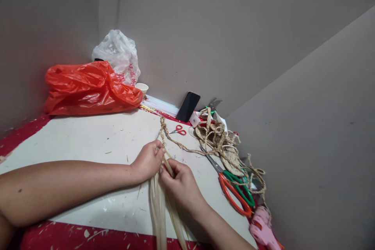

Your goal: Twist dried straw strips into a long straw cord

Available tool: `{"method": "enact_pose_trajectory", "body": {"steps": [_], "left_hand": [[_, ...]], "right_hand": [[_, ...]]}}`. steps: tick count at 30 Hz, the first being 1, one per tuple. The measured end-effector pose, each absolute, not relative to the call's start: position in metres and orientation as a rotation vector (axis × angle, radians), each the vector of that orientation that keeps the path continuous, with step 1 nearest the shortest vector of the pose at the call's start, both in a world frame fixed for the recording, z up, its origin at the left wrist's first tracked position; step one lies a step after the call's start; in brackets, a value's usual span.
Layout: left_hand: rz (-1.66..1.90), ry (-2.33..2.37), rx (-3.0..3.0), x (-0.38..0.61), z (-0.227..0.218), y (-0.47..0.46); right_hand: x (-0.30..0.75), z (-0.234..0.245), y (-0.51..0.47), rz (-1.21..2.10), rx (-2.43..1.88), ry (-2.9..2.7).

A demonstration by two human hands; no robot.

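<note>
Pale straw-like strands (158, 211) hang from my two hands down over the near edge of the white sheet. My left hand (149, 159) is closed on them at the point where a braided cord (163, 133) begins. Close beside it, my right hand (181, 185) pinches one bundle of the strands between thumb and fingers. The braid runs up from my left hand to a small loop, and a thin plaited cord (184, 147) trails from there to the right. Small red-handled scissors (179, 129) lie just beyond the braid. My fingers hide the exact crossing of the strands.
Large scissors (234, 191) with orange and green handles lie right of my hands, by a heap of braided cord (218, 136). A pink glue gun (263, 228) is near right. A phone (188, 106), paper cup (142, 88), red bag (90, 90) and white bag (118, 50) stand along the wall.
</note>
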State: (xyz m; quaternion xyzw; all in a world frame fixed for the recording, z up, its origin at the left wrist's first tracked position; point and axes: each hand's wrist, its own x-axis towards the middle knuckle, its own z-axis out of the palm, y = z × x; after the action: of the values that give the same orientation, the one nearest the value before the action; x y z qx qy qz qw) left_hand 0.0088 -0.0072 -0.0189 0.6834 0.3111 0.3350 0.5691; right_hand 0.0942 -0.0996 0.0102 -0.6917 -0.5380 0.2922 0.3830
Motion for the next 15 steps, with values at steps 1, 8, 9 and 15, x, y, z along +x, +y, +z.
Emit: {"method": "enact_pose_trajectory", "body": {"steps": [1,8,9,15], "left_hand": [[0.789,0.730,1.607,0.008,-0.017,-0.008],[0.761,0.749,1.538,0.007,-0.012,-0.008],[0.744,0.756,1.528,0.007,-0.012,-0.008],[0.719,0.792,1.580,0.006,-0.011,-0.007]], "right_hand": [[0.095,0.009,-0.101,0.654,-1.801,-1.423],[0.125,0.018,-0.118,0.470,-1.835,-1.321],[0.132,0.023,-0.120,0.506,-1.799,-1.236],[0.184,0.062,-0.141,0.801,-1.459,-0.550]]}}
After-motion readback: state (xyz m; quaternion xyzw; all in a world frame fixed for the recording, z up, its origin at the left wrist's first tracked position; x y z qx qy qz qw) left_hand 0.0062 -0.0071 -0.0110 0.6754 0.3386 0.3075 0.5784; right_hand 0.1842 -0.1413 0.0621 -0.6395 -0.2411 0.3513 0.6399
